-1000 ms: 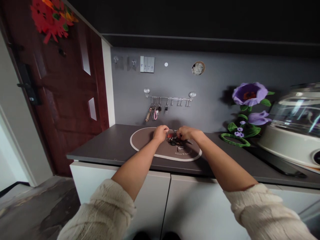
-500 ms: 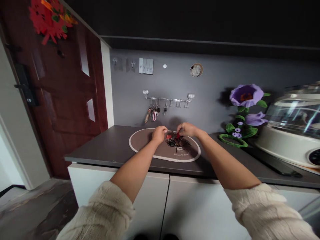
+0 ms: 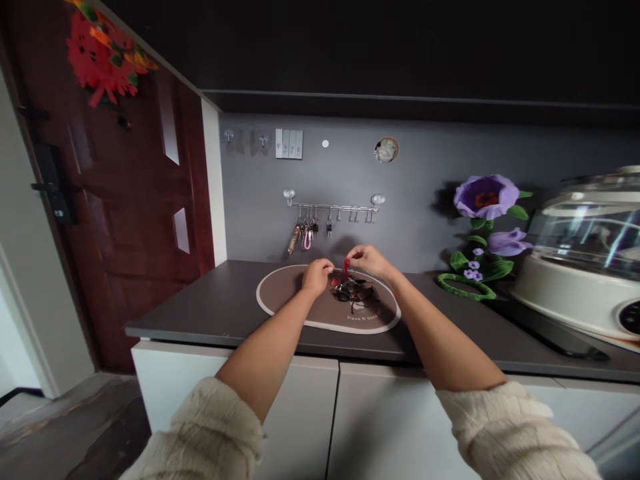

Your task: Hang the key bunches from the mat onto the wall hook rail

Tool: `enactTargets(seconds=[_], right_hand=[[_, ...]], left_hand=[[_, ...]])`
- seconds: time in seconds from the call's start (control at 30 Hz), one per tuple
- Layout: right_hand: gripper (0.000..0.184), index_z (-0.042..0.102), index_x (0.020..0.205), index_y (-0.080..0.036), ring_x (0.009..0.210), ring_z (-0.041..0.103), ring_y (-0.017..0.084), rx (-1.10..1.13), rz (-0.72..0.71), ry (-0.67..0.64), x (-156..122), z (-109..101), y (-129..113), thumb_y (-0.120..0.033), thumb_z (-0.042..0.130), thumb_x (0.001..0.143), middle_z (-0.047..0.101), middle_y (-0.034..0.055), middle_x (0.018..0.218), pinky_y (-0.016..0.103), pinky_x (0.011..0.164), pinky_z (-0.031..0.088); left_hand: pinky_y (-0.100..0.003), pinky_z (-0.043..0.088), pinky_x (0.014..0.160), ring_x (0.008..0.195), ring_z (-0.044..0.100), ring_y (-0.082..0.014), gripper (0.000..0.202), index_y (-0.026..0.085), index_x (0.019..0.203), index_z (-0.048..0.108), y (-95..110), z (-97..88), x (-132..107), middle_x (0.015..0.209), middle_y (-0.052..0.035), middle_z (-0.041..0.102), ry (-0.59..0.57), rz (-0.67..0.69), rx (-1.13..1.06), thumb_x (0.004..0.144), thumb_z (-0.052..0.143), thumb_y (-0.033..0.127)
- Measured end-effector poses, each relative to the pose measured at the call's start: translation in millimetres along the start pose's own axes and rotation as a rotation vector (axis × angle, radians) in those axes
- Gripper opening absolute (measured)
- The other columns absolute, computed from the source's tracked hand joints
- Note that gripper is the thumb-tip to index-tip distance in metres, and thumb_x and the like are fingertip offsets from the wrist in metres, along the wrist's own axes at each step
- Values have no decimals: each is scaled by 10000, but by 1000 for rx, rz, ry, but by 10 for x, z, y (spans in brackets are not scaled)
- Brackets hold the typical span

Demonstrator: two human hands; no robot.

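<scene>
A small heap of keys and dark key fobs (image 3: 356, 292) lies on a brown oval mat (image 3: 300, 313) on the dark countertop. My right hand (image 3: 367, 259) hovers just above the heap, its fingertips pinched on a small red tag (image 3: 346, 268) that hangs down from them. My left hand (image 3: 316, 275) rests curled on the mat at the heap's left edge, fingers closed beside a red piece; what it grips is hidden. A wall rail of hooks (image 3: 331, 207) above holds several key bunches (image 3: 304, 235) on its left end.
A dark red door (image 3: 115, 200) stands at the left. Purple fabric flowers (image 3: 484, 223) and a white appliance with a clear lid (image 3: 580, 260) occupy the counter's right side. White cabinet doors (image 3: 380, 413) sit below the counter edge.
My right hand has lifted off the heap, raising the red tag above the keys. The left hand has stayed by the heap. The view has shifted slightly downward.
</scene>
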State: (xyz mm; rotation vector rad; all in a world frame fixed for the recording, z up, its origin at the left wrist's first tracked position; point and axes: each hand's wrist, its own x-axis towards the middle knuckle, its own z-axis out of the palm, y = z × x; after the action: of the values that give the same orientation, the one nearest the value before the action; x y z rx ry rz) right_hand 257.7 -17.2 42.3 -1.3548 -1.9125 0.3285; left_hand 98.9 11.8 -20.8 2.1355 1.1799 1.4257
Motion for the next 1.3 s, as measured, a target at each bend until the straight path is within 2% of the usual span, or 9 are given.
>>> enactTargets(seconds=[0.2,0.4,0.67,0.97,1.3], right_hand=[[115,557,696,-138,530,516,72,355,81,56,-17,115,40,-189,552,593,580,-7,607,175,509,413],[104,546,696,-148,564,568,81,665,106,57,-48,172,54,-161,584,601,588,-14,623,212,589,482],[109,540,710,-157,576,594,94,811,117,92,-66,186,-24,-143,600,619,620,-5,647,244,644,515],[105,524,746,-169,598,610,97,968,142,123,-72,203,-67,-159,595,669,629,5,689,237,623,531],[119,456,757,-194,702,625,119,1111,204,48,-71,226,-25,-123,528,694,624,1,708,266,650,515]], left_hand=[[-251,416,724,734,552,-126,143,143,745,635,23,8,10,781,-37,647,-3,10,-63,732,495,115],[-259,426,739,745,558,-125,130,135,765,631,43,14,14,799,-44,650,11,40,-144,728,508,117],[-250,440,709,696,562,-117,111,135,783,625,112,19,-8,772,-32,646,-35,46,-199,723,534,156],[-252,425,717,728,550,-119,162,128,824,633,103,9,-1,826,-52,643,5,71,-152,714,558,220],[-233,424,700,717,565,-117,177,121,792,626,144,-61,33,781,-47,653,105,-23,-394,721,530,251]])
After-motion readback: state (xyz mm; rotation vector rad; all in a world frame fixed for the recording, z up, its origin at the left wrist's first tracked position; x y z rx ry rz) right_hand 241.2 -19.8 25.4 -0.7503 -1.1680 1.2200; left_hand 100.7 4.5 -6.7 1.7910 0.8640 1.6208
